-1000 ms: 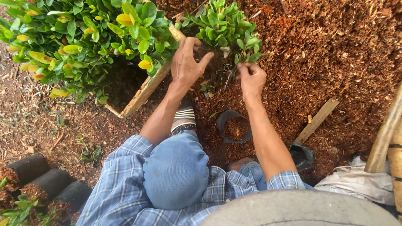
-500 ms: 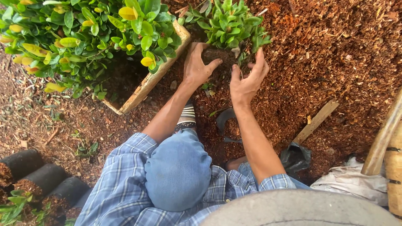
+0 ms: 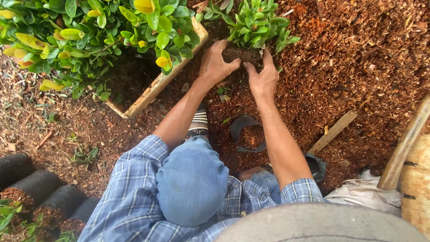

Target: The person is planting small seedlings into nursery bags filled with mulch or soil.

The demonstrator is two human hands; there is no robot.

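A small green seedling (image 3: 255, 20) with a dark root ball (image 3: 242, 54) sits in reddish-brown mulch (image 3: 358, 58). My left hand (image 3: 215, 62) presses against the left side of the root ball, fingers curled around it. My right hand (image 3: 263, 78) cups its right side, fingers pointing up at the stem. Both hands hold the root ball between them. An emptied black plastic nursery bag (image 3: 245, 134) lies on the mulch between my forearms, near my striped sock (image 3: 198, 123).
A wooden planter edge (image 3: 161, 80) with leafy green-yellow shrubs (image 3: 89, 36) lies at the left. Black seedling bags (image 3: 40, 188) stand at lower left. A flat wooden stick (image 3: 333, 132), a wooden handle (image 3: 403, 145) and a white sack (image 3: 354, 195) are at the right.
Both hands have closed in from open, spread positions onto the seedling's root ball and now grip it from either side.
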